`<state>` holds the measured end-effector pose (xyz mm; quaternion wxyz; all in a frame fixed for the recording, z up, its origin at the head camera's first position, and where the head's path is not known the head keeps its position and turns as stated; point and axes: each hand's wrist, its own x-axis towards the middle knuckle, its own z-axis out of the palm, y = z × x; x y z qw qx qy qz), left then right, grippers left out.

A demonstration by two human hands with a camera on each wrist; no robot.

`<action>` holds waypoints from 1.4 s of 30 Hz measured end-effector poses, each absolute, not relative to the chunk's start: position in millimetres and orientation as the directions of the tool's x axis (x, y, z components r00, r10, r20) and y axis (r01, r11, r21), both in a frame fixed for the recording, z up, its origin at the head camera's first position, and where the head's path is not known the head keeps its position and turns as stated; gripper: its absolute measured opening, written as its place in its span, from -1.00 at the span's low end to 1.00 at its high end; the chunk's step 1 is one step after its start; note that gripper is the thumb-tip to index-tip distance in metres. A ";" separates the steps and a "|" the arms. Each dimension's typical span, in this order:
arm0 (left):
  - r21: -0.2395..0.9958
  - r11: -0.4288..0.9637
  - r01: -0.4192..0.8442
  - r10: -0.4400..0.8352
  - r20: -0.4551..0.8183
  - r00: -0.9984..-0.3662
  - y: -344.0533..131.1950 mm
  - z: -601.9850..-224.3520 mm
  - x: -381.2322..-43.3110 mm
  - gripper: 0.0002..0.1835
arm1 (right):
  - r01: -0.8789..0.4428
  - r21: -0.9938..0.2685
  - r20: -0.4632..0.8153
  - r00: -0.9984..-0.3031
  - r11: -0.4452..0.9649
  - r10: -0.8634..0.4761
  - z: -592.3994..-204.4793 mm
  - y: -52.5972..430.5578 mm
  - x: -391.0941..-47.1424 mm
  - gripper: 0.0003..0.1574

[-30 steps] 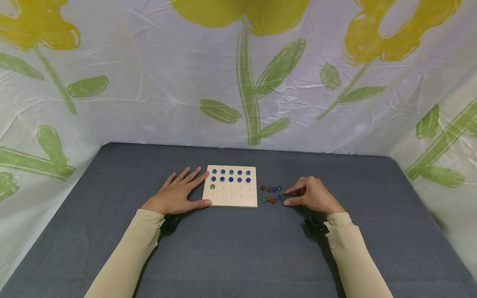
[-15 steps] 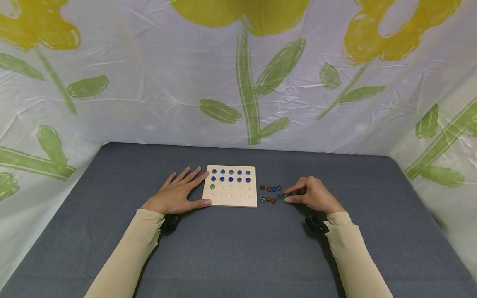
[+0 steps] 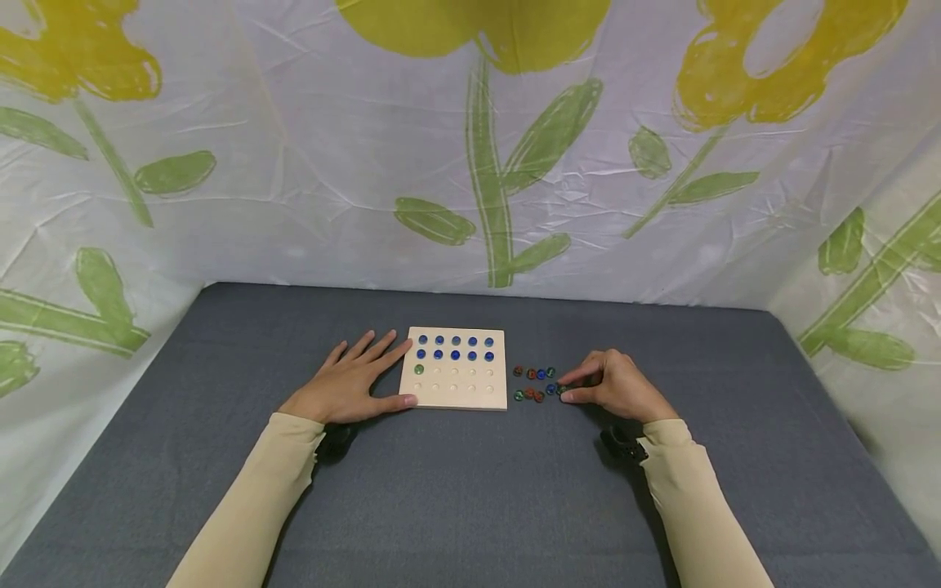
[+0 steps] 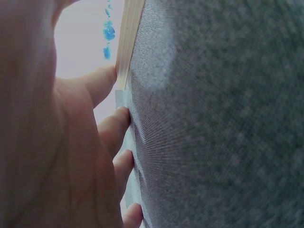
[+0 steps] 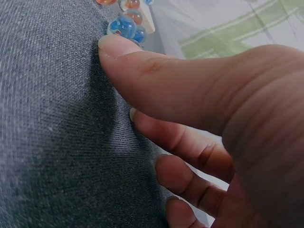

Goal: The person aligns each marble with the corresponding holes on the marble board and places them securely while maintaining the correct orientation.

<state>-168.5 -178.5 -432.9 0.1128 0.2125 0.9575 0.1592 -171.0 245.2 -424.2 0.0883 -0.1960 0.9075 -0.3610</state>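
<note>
A pale wooden board (image 3: 454,398) with rows of round hollows lies flat on the table. Blue marbles (image 3: 456,340) fill its two far rows, and one green marble (image 3: 419,370) sits at the left end of the third row. My left hand (image 3: 349,382) lies spread, index finger and thumb touching the board's left edge. Right of the board are two short rows of loose red, blue and green marbles (image 3: 531,373). At their right end my right hand (image 3: 623,387) has thumb and index fingertips on either side of a dark green marble (image 3: 562,390), pinching it on the cloth.
A dark grey cloth (image 3: 470,490) covers the table. Behind and at both sides hangs a white curtain (image 3: 331,163) with painted yellow flowers and green leaves. A black wrist device (image 3: 623,446) sits under the right wrist.
My right thumb has shifted slightly, and more of the dark green marble shows between thumb and index finger. The left hand, the board and the other marbles stay as they were.
</note>
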 end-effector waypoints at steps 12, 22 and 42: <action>0.356 0.860 0.366 0.435 -0.135 -0.890 -178.1 -431.1 -167.7 0.05 | -0.295 -0.695 0.009 -0.916 0.656 -0.402 -420.8 245.5 -171.1 -0.78; 0.348 0.863 0.365 0.432 -0.134 -0.892 -177.6 -431.7 -166.2 0.05 | -0.275 -0.725 0.013 -0.922 0.631 -0.387 -419.3 244.1 -167.0 -0.78; 0.355 0.856 0.376 0.443 -0.129 -0.887 -178.4 -430.3 -164.6 0.03 | -0.298 -0.740 0.086 -0.931 0.602 -0.355 -412.3 237.0 -163.8 -0.76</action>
